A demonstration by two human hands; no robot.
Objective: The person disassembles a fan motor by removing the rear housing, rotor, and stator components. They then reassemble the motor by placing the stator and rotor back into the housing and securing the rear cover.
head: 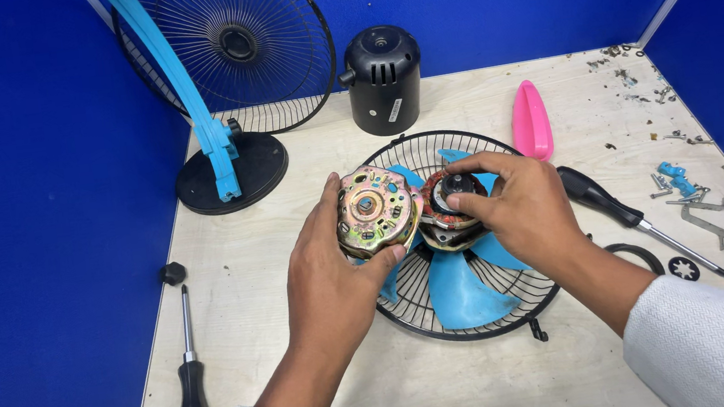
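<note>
Brassy metal fills the left hand: it is closed around a round motor end cover, thumb under its rim. Touching that cover, the right hand pinches the motor core with its fingertips. Both are held just above a black wire fan guard with a blue fan blade lying in it on the pale wooden surface. A black motor housing stands behind, and a screwdriver lies well to the left.
</note>
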